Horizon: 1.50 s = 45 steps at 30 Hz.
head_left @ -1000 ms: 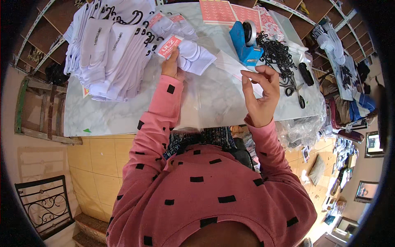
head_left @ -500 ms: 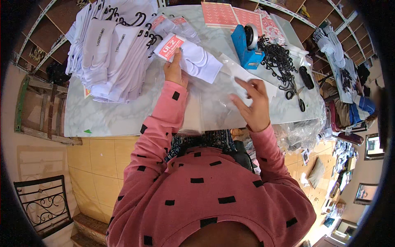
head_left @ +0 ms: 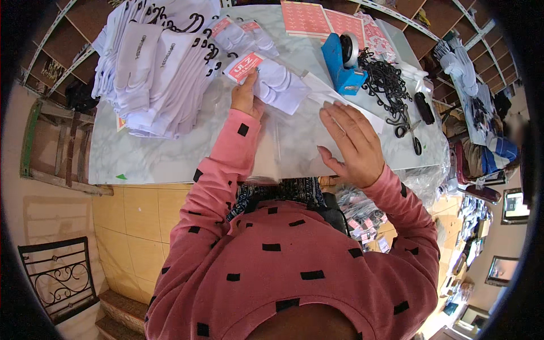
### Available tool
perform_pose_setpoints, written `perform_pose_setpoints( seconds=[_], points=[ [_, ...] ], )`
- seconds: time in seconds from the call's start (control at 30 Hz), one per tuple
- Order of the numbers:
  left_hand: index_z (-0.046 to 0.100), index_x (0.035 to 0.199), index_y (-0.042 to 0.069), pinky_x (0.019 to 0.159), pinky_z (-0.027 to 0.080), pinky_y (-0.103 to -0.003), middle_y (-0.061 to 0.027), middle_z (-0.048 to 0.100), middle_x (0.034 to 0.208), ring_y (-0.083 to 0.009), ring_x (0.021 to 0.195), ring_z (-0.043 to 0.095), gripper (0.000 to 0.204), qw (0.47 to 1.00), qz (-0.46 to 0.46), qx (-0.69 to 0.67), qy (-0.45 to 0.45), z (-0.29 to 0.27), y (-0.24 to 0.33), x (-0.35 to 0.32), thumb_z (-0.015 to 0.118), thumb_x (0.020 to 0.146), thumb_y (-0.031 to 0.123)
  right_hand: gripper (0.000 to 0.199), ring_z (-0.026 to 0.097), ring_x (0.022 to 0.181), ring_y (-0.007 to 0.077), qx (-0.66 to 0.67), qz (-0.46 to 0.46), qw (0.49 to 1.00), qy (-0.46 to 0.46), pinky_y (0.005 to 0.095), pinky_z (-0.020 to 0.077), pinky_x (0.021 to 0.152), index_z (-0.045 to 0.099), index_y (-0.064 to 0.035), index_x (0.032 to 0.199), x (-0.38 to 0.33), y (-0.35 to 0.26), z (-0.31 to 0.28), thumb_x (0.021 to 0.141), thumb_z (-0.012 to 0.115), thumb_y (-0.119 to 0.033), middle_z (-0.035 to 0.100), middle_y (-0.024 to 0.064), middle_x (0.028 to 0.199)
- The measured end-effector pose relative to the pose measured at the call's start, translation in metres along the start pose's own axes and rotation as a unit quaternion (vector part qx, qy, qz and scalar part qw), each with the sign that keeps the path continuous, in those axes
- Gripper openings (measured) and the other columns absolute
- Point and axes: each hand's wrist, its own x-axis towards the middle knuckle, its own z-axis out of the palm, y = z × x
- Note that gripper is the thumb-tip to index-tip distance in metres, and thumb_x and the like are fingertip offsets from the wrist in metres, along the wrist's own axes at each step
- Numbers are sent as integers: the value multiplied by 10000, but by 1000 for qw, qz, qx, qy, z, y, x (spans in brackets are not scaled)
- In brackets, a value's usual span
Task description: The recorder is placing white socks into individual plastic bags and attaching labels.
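My left hand [head_left: 245,100] pinches a pack of folded white socks [head_left: 277,89] by the end with the red and white label [head_left: 247,65]. The pack lies slanted over the middle of the table, its plain end to the right. Fingers stretched out, my right hand [head_left: 356,146] is apart from the pack and holds nothing. Just beyond it is a white strip [head_left: 345,103], partly covered by the fingertips. Clear plastic sleeves [head_left: 266,150] lie beside my left wrist at the near edge. Two more labelled sock packs [head_left: 241,35] rest farther back.
White socks with black hooks [head_left: 161,79] are heaped at the left of the marble-patterned table [head_left: 170,161]. To the right are a blue tape dispenser [head_left: 343,71], loose black hooks [head_left: 386,85] and scissors [head_left: 412,136]. Red printed sheets [head_left: 306,18] lie at the back.
My right hand has moved right and nearer to me, its curled fingers now straightened. The left hand has shifted slightly right, still holding the sock pack.
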Motion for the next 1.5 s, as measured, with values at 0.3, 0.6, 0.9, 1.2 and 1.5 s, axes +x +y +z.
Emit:
perform_pose_setpoints(
  seconds=[0.3,0.6,0.9,1.2,1.5],
  points=[
    [554,972,32,723,507,-321,-57,604,928,-173,836,597,193,999,0,16,-29,18,-14,-12,608,807,117,772,363,1184,345,121,39,987,-100,381,352,963,331,17,1267,5,-5,10,586,677,-99,276,189,1339],
    [552,964,58,640,522,-302,-39,606,909,-155,788,611,192,997,-37,50,-38,28,-16,-34,601,819,175,816,296,1218,374,32,25,990,-135,384,286,1007,314,52,1256,9,4,15,572,722,-129,244,228,1339],
    [534,1015,32,631,524,-320,-90,603,913,-202,809,615,290,977,-128,79,-152,34,23,-25,602,801,216,682,441,987,293,54,64,986,-144,352,390,876,416,23,1156,4,11,22,557,717,-106,281,187,1327],
    [575,986,20,699,501,-348,-83,601,941,-194,856,595,286,947,-153,246,-139,25,65,31,606,796,231,759,448,839,294,46,41,986,-157,354,402,817,393,56,1179,2,10,16,506,720,-70,283,170,1340],
    [582,900,6,680,465,-275,-82,612,877,-160,793,582,234,962,1,253,-101,18,74,52,571,829,229,676,447,906,303,98,60,984,-137,359,411,803,403,90,1138,-9,9,-1,558,705,-79,329,144,1290]
  ],
)
